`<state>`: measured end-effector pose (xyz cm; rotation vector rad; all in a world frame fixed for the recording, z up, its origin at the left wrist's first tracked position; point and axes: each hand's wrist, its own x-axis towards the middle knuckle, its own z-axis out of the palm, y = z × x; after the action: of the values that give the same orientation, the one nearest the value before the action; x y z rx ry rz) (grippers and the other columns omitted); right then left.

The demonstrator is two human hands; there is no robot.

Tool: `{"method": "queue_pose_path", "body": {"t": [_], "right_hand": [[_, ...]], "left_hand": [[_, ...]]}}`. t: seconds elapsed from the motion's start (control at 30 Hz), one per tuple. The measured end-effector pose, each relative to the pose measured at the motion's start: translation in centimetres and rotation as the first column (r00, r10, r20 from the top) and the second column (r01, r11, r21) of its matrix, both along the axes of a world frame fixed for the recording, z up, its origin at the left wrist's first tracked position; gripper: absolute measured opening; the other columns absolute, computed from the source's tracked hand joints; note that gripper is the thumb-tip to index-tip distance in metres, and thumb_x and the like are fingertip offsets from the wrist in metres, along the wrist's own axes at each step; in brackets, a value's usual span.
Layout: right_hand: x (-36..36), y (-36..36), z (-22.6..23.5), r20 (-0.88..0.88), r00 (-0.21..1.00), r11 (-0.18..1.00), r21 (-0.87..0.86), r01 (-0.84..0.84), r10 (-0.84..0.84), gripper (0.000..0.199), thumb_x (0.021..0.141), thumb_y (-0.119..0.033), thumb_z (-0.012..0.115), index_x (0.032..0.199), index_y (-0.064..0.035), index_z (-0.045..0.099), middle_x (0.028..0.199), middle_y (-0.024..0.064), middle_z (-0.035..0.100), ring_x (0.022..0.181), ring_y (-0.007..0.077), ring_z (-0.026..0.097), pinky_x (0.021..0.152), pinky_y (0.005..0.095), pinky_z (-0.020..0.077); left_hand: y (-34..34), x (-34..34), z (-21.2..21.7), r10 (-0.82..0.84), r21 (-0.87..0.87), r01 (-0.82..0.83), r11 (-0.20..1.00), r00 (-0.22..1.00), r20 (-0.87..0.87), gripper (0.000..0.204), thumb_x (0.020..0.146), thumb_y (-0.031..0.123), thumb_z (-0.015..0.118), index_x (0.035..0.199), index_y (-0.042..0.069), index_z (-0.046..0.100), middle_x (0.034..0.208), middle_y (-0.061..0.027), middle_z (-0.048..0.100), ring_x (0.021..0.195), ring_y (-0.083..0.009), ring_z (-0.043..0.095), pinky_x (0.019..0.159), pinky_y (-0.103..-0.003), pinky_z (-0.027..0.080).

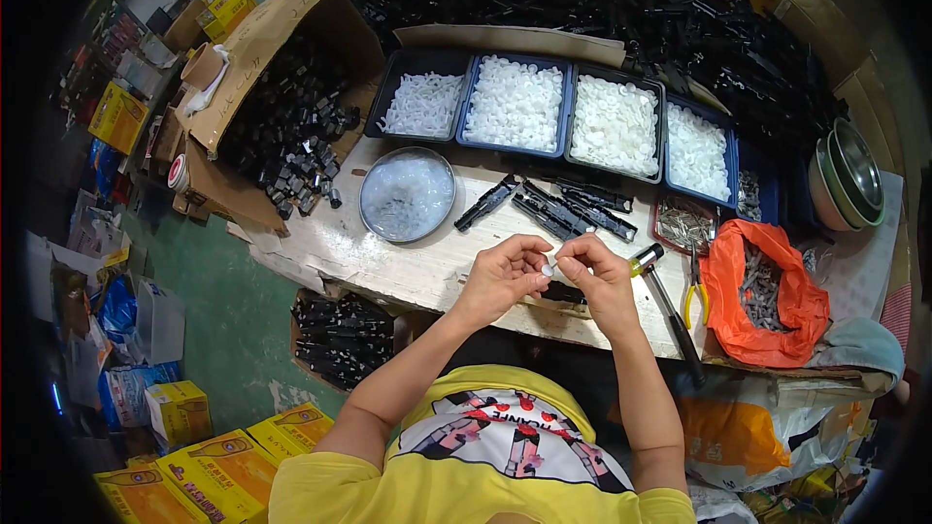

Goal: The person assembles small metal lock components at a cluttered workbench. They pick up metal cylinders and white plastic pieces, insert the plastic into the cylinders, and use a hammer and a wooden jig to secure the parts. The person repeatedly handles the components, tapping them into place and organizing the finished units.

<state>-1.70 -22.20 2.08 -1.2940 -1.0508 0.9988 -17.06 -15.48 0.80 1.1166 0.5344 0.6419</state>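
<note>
Near the bench's front edge my left hand (502, 277) and my right hand (600, 281) meet, fingertips closed in a pinch. Between them is a small white plastic piece (548, 271); its exact kind is too small to tell. The left thumb and forefinger grip it, and the right fingertips touch its upper side. Just beyond the hands lie several black elongated plastic assemblies (553, 212). Another dark part (563, 293) is partly hidden beneath the hands. A hammer (668, 306) with a black handle rests right of my right hand, beside yellow-handled pliers (695, 296).
Trays of small white parts (515, 102) line the back, before a heap of black parts (699, 39). A round dish of translucent grease (407, 194) stands left, near a carton of dark pieces (291, 126). An orange bag (718, 277) holds grey parts; bowls (854, 175) stand far right.
</note>
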Motion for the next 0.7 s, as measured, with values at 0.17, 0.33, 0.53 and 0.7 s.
{"method": "queue_pose_path", "body": {"t": [0.17, 0.33, 0.53, 0.7], "right_hand": [[-0.1, 0.1, 0.3, 0.063, 0.998, 1.000, 0.016, -0.021, 0.020, 0.006, 0.080, -0.009, 0.060, 0.081, -0.0025, 0.059, 0.078, 0.0007, 0.052, 0.070, 0.0092, 0.046, 0.061, 0.0218, 0.0349], [-0.7, 0.1, 0.7, 0.291, 0.957, 0.996, 0.081, -0.027, 0.002, 0.006, 0.077, -0.006, 0.062, 0.080, -0.0018, 0.060, 0.076, 0.0041, 0.054, 0.071, 0.0154, 0.050, 0.063, 0.0265, 0.0380], [-0.9, -0.1, -0.1, 0.419, 0.889, 0.970, 0.224, 0.098, -0.187, 0.008, 0.075, -0.003, 0.063, 0.082, -0.0040, 0.062, 0.077, 0.0059, 0.057, 0.073, 0.0204, 0.052, 0.067, 0.0299, 0.0383], [-2.1, 0.0, 0.1, 0.464, 0.867, 0.959, 0.281, 0.050, -0.181, 0.010, 0.072, -0.004, 0.065, 0.081, -0.0053, 0.061, 0.078, 0.0046, 0.056, 0.076, 0.0197, 0.051, 0.066, 0.0300, 0.0345]], "left_hand": [[-0.1, -0.1, 0.1, 0.003, 0.056, -0.003, 0.998, 1.000, 0.000, 0.034, 0.078, -0.006, 0.060, 0.110, -0.002, 0.050, 0.086, -0.0054, 0.054, 0.075, -0.0097, 0.056, 0.066, -0.022, 0.051], [-0.2, -0.3, -0.3, 0.037, 0.127, -0.031, 0.991, 0.998, -0.046, 0.033, 0.077, -0.006, 0.060, 0.109, -0.002, 0.051, 0.089, -0.0061, 0.056, 0.075, -0.0096, 0.056, 0.065, -0.022, 0.051], [-0.5, -0.9, -0.4, 0.112, -0.090, -0.108, 0.990, 0.993, 0.037, 0.022, 0.078, -0.004, 0.061, 0.100, -0.003, 0.058, 0.082, -0.0078, 0.060, 0.067, -0.0117, 0.059, 0.060, -0.023, 0.052], [-0.9, -1.0, -1.0, 0.140, -0.156, -0.122, 0.980, 0.984, 0.109, 0.019, 0.080, -0.001, 0.061, 0.098, -0.002, 0.059, 0.080, -0.0090, 0.061, 0.064, -0.0117, 0.059, 0.055, -0.024, 0.052]]}}
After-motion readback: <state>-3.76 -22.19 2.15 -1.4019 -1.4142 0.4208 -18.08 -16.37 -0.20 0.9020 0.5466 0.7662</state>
